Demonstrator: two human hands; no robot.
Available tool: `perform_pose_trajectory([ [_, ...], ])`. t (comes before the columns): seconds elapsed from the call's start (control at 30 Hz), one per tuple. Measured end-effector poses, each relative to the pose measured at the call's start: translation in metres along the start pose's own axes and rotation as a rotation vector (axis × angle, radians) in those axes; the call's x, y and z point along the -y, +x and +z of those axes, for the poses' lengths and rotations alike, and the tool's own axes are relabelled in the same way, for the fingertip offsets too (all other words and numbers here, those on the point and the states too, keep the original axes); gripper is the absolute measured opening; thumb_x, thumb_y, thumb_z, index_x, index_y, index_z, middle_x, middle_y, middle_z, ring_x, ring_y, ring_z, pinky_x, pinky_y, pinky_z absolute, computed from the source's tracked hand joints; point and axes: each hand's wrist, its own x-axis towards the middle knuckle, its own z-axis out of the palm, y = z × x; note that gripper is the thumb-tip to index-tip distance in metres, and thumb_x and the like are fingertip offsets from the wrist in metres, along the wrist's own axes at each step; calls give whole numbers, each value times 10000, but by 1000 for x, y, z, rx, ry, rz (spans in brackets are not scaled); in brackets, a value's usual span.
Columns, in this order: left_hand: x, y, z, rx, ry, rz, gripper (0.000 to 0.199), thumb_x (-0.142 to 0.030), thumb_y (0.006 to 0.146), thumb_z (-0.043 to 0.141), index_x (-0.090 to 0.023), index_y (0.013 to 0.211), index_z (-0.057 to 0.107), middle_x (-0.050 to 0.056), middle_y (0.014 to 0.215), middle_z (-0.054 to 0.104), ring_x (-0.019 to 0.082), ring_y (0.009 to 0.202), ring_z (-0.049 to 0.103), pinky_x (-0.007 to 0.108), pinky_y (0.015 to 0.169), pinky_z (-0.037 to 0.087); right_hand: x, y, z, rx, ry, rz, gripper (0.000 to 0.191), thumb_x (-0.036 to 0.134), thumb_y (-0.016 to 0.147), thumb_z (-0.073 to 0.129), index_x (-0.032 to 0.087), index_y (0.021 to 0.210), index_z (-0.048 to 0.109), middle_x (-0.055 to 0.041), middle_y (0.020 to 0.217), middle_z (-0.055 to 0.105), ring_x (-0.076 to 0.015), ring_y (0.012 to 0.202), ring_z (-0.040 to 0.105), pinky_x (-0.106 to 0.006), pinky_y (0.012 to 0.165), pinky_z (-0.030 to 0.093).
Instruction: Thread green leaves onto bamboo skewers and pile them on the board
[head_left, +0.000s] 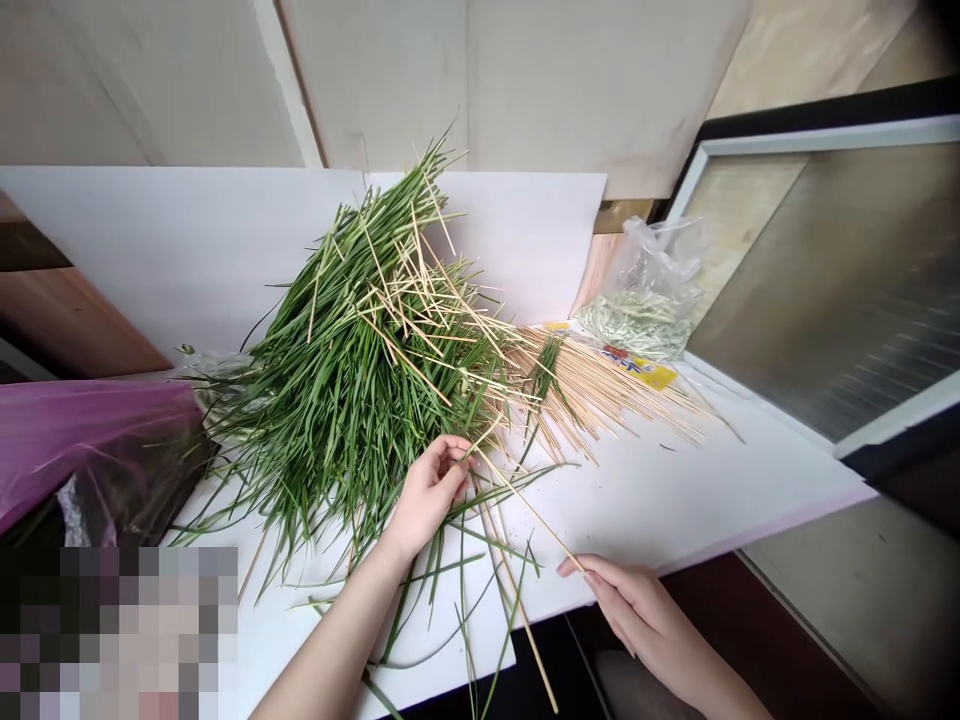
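My left hand (442, 483) pinches a few green chive stalks, close to the tip end of a thin wooden skewer (531, 507). The skewer's near end sits between the thumb and fingers of my right hand (626, 595). Behind my left hand rises a large heap of chives (337, 370), with several skewers lying across its top right side. Loose chive leaves are scattered on the white table (645, 500) around my left hand. Another skewer (531, 640) lies just below, sticking out past the table's front edge.
Many skewers (592, 385) lie spread right of the heap, beside a clear bag (645, 300) of pale cut pieces. A purple plastic bag (97, 440) is at the left. White boards stand behind, and a framed glass panel (847, 280) leans at the right.
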Motion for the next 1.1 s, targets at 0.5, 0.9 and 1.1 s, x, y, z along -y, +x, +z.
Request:
perform_pose_trajectory([
  [0.5, 6, 0, 0, -5, 53, 47, 324, -446, 901, 662, -150, 1023, 619, 0, 787, 633, 78, 533, 541, 197, 496, 474, -9, -4, 3, -29, 15, -51, 469, 439, 1092, 306, 141, 1198, 653, 80, 538, 357, -171, 508, 412, -286, 605, 383],
  [0.9, 4, -3, 7, 21, -59, 2, 406, -452, 851, 717, -146, 1088, 593, 41, 843, 716, 135, 624, 675, 234, 546, 556, -11, -6, 5, -118, -74, -88, 380, 431, 1074, 396, 225, 1084, 716, 40, 610, 415, -164, 532, 433, -265, 644, 452],
  [1.1, 3, -4, 9, 13, -46, 35, 350, -431, 879, 693, -156, 1062, 576, 37, 833, 710, 135, 627, 669, 234, 548, 542, -12, -5, 5, -131, -75, -99, 358, 409, 1067, 407, 238, 1043, 720, 31, 634, 472, -168, 562, 481, -256, 691, 478],
])
